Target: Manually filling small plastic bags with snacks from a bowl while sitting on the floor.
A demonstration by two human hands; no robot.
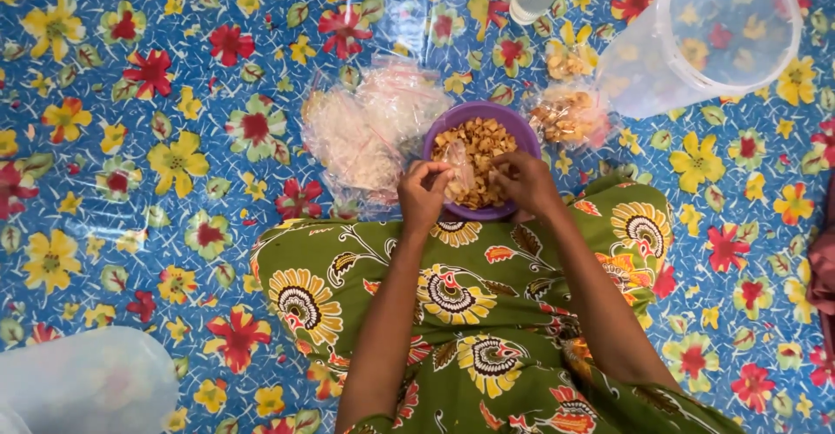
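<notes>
While heaped, purple bowl of chips.

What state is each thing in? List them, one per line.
Round purple plastic bowl: upright, filled with pale brown snack pieces.
Small clear plastic bag: held open over the bowl by the left hand.
Right hand: fingers in the snacks.
Filled clear snack bags: lying beside the bowl.
Large clear plastic jar: on its side, empty.

Glossy floral plastic floor sheet; smooth purple plastic bowl; thin, crinkled clear plastic bags; translucent plastic jug far right; matt printed cloth near.
</notes>
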